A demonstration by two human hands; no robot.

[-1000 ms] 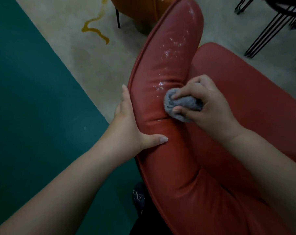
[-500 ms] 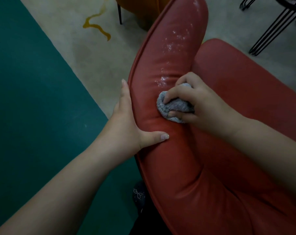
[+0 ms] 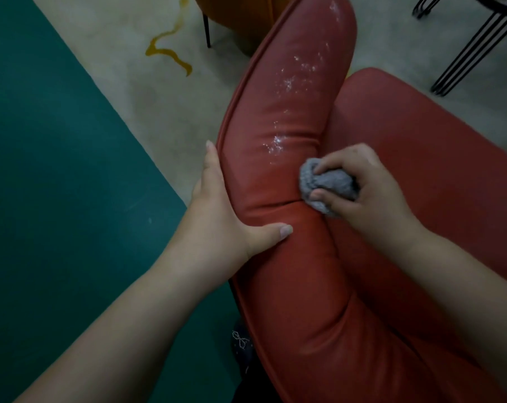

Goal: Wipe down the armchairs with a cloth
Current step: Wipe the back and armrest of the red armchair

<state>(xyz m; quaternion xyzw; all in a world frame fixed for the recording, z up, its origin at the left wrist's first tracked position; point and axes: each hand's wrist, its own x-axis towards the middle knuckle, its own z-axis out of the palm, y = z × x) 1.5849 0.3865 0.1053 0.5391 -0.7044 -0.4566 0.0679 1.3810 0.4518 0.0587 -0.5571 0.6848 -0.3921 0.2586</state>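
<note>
A red leather armchair [image 3: 290,286] fills the middle and right of the view, its padded armrest running from bottom centre to the top. White specks and smears [image 3: 293,80] dot the armrest's upper part. My right hand [image 3: 368,187] grips a balled grey cloth [image 3: 325,184] against the inner side of the armrest, just below the lowest specks. My left hand [image 3: 220,216] rests flat on the armrest's outer edge, fingers straight along the piping, thumb laid across the top.
Teal carpet [image 3: 57,170] covers the left, beige floor with a yellow squiggle [image 3: 168,50] beyond it. An orange chair [image 3: 232,10] stands at the top. Black wire legs [image 3: 473,45] are at the top right. A dark shoe [image 3: 240,341] shows below the armrest.
My right hand has slid the cloth from the top of the armrest down toward its inner side and the seat. My left hand has kept its place.
</note>
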